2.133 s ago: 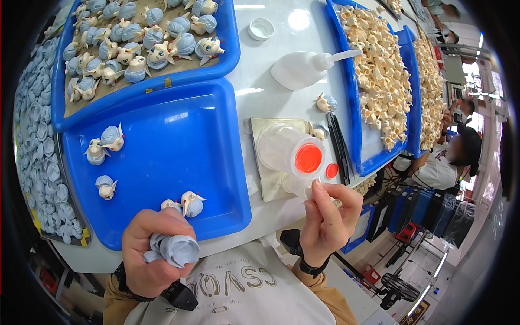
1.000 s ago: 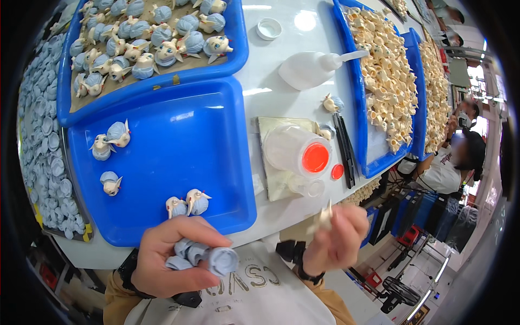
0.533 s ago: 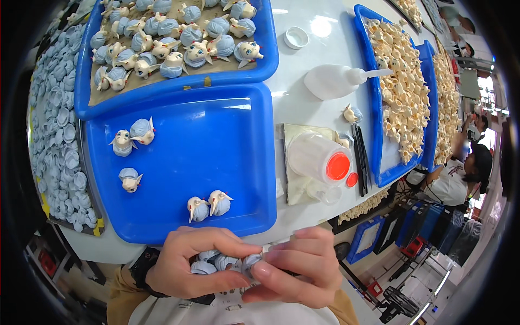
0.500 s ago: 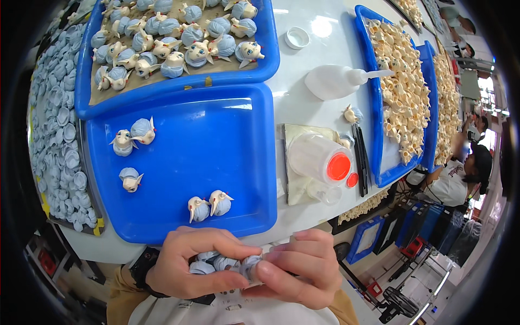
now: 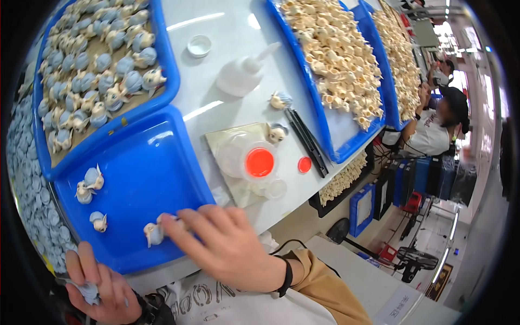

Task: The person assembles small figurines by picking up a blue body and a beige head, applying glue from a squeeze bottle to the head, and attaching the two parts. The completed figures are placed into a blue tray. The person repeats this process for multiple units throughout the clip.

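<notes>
Over the front of the blue tray (image 5: 127,264), my right hand (image 5: 225,246) reaches with fingers bent round a small doll head, mostly hidden behind them. Touching or close to its fingertips is another doll head (image 5: 154,234) with blue-grey hair. My left hand (image 5: 103,292), at the tray's near left corner, is curled round blue-grey hair pieces (image 5: 88,292); how many is hidden. Three more doll heads lie in the tray: a pair (image 5: 89,184) touching each other and a single head (image 5: 98,221) nearer to me.
Behind stands a blue tray (image 5: 172,76) crowded with doll heads. Blue-grey hair pieces (image 5: 32,179) fill the left side. A white squeeze bottle (image 5: 238,76), a red-topped jar (image 5: 233,154) and black tweezers (image 5: 306,141) occupy the middle. Cream parts (image 5: 336,59) fill trays on the right.
My hands were together in front of me around hair pieces. They have parted: the left moved left with hair pieces, the right over the tray's doll heads. The view has turned.
</notes>
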`<state>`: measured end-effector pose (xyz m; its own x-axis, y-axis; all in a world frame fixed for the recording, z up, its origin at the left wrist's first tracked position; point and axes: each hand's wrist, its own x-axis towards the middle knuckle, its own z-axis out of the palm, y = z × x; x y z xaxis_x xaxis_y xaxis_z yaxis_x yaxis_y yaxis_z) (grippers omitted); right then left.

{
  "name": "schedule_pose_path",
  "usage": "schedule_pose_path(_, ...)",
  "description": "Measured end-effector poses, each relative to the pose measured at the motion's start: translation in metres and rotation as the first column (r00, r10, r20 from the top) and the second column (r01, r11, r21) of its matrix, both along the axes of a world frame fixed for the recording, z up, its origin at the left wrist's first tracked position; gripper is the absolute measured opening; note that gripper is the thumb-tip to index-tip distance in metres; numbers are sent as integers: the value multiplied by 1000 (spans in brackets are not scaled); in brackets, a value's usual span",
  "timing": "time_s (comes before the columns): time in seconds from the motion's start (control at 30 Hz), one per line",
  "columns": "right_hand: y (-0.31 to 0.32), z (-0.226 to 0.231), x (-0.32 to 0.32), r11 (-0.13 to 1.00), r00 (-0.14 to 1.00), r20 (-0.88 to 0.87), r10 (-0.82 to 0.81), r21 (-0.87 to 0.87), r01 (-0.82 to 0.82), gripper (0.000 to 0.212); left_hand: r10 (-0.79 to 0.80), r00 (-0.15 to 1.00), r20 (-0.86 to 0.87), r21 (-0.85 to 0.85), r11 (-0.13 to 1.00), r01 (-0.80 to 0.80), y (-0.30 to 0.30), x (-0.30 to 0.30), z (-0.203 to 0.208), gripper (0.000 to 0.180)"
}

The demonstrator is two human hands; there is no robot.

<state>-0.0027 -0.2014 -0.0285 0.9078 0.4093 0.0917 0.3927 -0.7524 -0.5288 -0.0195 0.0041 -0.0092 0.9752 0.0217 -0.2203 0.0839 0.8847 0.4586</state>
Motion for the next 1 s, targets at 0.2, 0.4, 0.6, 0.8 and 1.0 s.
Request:
schedule_pose_path(0.2, -11, 18, 1, 940, 991, 23, 128, 316, -129, 35, -284, 947, -150, -184, 949, 255, -16, 11, -1, 22)
schedule_pose_path(0.4, -176, 31, 24, 573, 544, 292, -787, 18, 819, 26, -347, 886, -309, -30, 934, 355, -32, 10, -1, 34)
schedule_pose_path(0.6, -255, -6, 43, 562, 644, 331, -690, -315, 765, 25, -481, 850, -217, -76, 876, 476, -40, 9, -18, 44)
schedule_pose_path(0.8, -151, 22, 16, 519, 511, 133, -849, 392, 759, 18, -672, 705, -227, -89, 735, 672, -42, 16, -15, 44)
schedule_pose_path(1.0, -64, 17, -14, 291, 967, -223, 126, 940, 179, 16, -720, 649, -247, 48, 660, 750, -42, 17, -16, 38)
